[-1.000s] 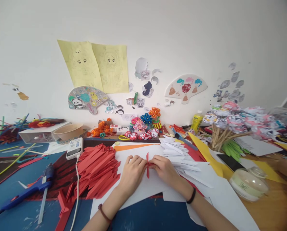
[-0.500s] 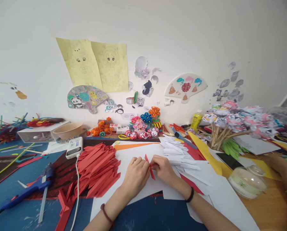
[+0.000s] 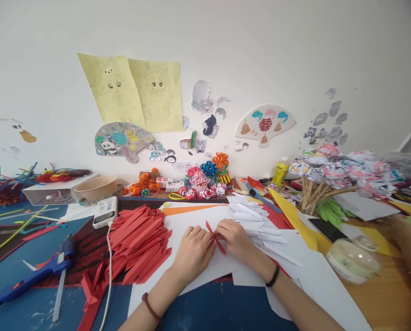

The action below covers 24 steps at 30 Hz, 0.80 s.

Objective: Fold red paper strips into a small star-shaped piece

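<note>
Between my two hands, over white paper sheets (image 3: 177, 225), is a small red folded paper piece (image 3: 221, 247) with narrow points sticking out above and below the fingers. My left hand (image 3: 195, 248) pinches it from the left, fingers curled. From the right, my right hand (image 3: 234, 236) grips it with thumb and fingertips; the fingers partly hide its middle. To the left lies a heap of red folded paper strips (image 3: 139, 243). A pile of white folded paper strips (image 3: 251, 216) spreads just beyond and right of my right hand.
A blue glue gun (image 3: 41, 273) and a white power bank (image 3: 105, 211) with a cable lie left. A jar (image 3: 353, 262), a phone (image 3: 327, 230) and paper flowers on sticks (image 3: 312, 195) stand or lie right. Another person's blurred arm (image 3: 410, 250) shows at the right edge.
The red piece has turned slightly between my fingers, and its points now splay into a cross shape. My right hand has shifted a little, its fingers closing nearer the piece's middle.
</note>
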{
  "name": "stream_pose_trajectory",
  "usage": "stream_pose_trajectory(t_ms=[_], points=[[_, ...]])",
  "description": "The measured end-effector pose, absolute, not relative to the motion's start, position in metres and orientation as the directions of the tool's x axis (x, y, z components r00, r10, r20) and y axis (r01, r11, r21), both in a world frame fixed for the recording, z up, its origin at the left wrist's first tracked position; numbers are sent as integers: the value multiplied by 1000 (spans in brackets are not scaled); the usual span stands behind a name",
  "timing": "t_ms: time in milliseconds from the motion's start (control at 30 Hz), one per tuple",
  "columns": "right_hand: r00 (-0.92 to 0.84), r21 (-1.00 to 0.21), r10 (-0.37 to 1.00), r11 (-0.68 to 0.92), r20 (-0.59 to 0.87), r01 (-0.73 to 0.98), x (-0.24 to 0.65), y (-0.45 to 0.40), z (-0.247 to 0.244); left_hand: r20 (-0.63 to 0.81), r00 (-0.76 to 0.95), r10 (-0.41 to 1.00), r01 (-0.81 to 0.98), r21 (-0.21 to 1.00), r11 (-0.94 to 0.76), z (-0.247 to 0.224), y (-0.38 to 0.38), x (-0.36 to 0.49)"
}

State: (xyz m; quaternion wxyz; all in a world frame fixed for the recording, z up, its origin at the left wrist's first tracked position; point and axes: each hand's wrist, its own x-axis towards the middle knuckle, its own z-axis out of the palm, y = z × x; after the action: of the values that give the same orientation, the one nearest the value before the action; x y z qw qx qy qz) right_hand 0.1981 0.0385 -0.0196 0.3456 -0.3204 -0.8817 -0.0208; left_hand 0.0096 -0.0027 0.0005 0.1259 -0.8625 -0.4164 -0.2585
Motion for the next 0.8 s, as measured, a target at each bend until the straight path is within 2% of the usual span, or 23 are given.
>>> stream_pose_trajectory(t_ms=[233,333,667,800], points=[[-576,-181,503,832,644,525,201,41,-18,542,577,610,747,-49,-663,3,3,2],[-572,-163,477,843,668,513,198,37,-13,563,565,603,770,-97,-631,2,4,0],[-371,-290,581,745,724,600,192,26,-5,666,436,605,860,-111,-498,-1,0,-2],[-373,-273,588,730,718,626,191,27,-8,698,403,592,874,-103,-474,0,-2,0]])
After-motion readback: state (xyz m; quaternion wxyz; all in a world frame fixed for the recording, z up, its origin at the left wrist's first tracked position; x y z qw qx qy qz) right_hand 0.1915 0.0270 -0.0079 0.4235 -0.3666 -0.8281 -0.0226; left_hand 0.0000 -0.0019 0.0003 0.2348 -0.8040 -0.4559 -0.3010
